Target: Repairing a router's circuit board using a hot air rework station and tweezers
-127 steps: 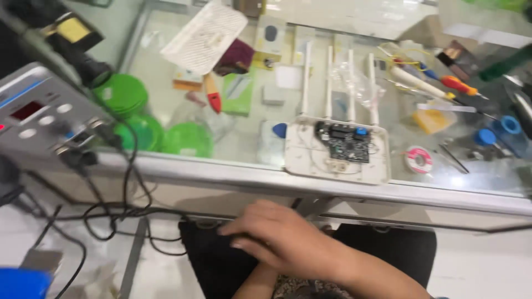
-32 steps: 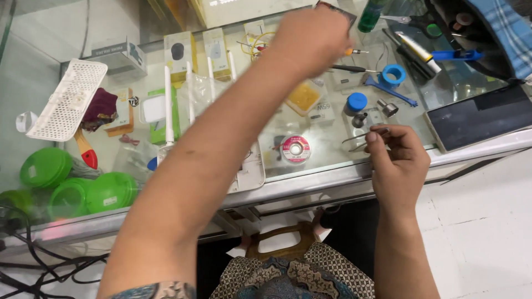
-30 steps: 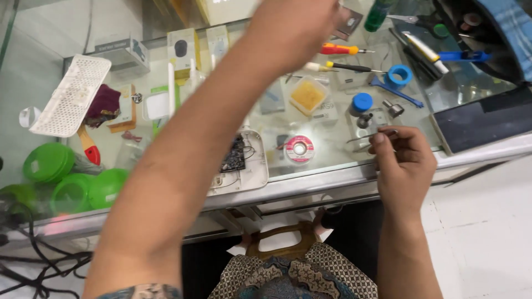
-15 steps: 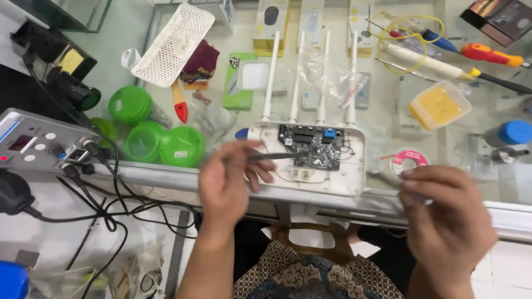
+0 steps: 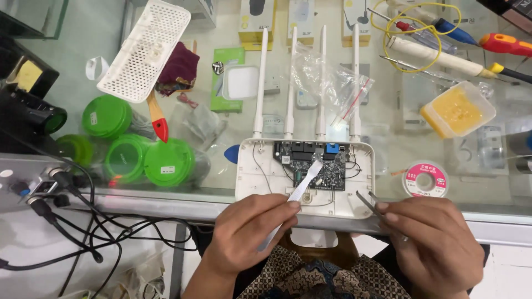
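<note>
An opened white router (image 5: 252, 177) with several upright antennas lies at the near edge of a glass counter, its dark circuit board (image 5: 313, 163) exposed. My left hand (image 5: 246, 232) grips a flat white pry tool (image 5: 305, 182) whose tip rests on the board. Just right of the router's near corner, my right hand (image 5: 429, 238) pinches metal tweezers (image 5: 368, 198), tips pointing up-left, apart from the board.
Green round lids (image 5: 149, 160) sit left of the router, with a white perforated cover (image 5: 145, 50) and red-tipped brush (image 5: 158, 122) behind. A pink solder spool (image 5: 425, 178), yellow box (image 5: 457, 109) and screwdrivers (image 5: 501, 44) lie right. Cables (image 5: 83, 221) hang at left.
The view swung from the counter's right side back to the router. My left arm came down from reaching far over the counter and now holds the pry tool on the board.
</note>
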